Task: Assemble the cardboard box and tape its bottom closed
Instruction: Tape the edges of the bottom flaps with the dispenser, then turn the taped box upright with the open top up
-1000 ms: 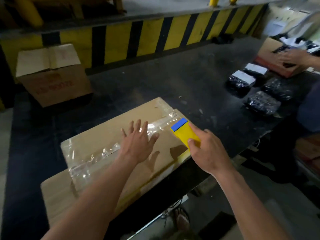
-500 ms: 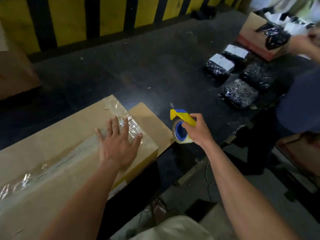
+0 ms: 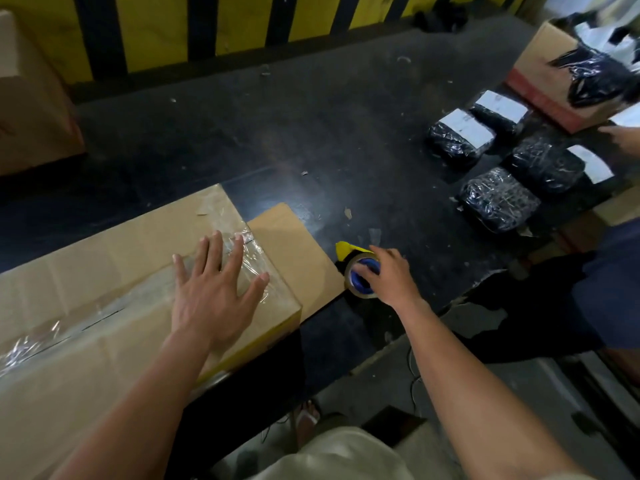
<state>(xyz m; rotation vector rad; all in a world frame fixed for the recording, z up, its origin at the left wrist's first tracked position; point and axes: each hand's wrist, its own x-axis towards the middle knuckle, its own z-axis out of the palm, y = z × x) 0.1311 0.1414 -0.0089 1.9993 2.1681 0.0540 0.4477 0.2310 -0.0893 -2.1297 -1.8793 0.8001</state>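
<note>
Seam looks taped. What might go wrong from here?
1. The tape is wrinkled at the box end beside the left hand; it may lift.
2. The box's near corner sits at the table edge; it might slide off once released.
3. The dispenser, gripped by the right hand, is close to that edge too.

cardboard box: cut off left, bottom | tape dispenser: partly hidden under right hand
</note>
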